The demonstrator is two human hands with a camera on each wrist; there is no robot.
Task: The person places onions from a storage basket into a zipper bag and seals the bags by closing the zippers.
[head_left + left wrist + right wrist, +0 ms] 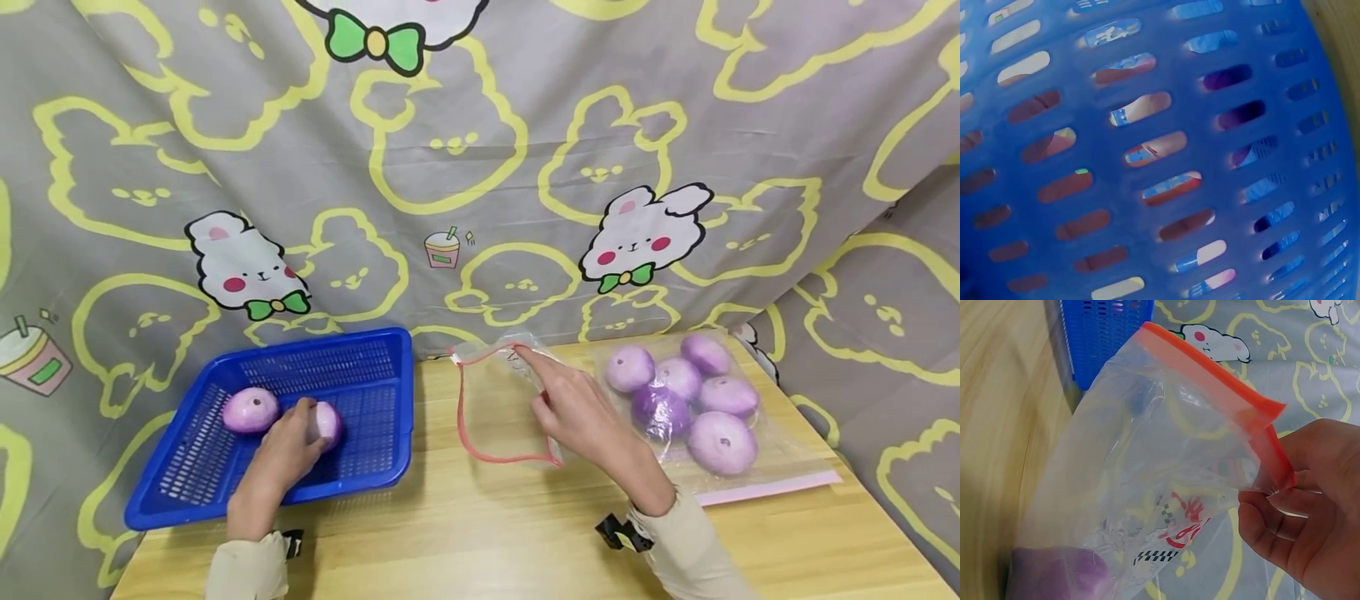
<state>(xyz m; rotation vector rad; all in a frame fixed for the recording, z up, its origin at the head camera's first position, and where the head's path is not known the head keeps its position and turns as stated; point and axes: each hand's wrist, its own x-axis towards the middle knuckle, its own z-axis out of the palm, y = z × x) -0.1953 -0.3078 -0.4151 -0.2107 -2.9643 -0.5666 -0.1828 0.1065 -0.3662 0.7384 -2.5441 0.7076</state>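
A blue slotted basket (330,367) sits at the table's left with two pale purple buns in it. My left hand (306,421) reaches into the basket and grips the right bun (330,423); the other bun (251,410) lies free beside it. The left wrist view shows only the basket's mesh (1147,156) up close. In the middle, my right hand (551,400) pinches the red-rimmed mouth of a clear zip bag (498,408) and holds it open. In the right wrist view the fingers (1266,509) pinch the bag's rim (1210,375). A purple shape (1054,575) shows through its lower part.
A second clear bag (780,450) with several purple buns lies flat at the right, close to my right hand. The wooden table (487,533) is draped round with grey cartoon-print cloth (480,167) at the back and both sides. Its front edge is near my sleeves.
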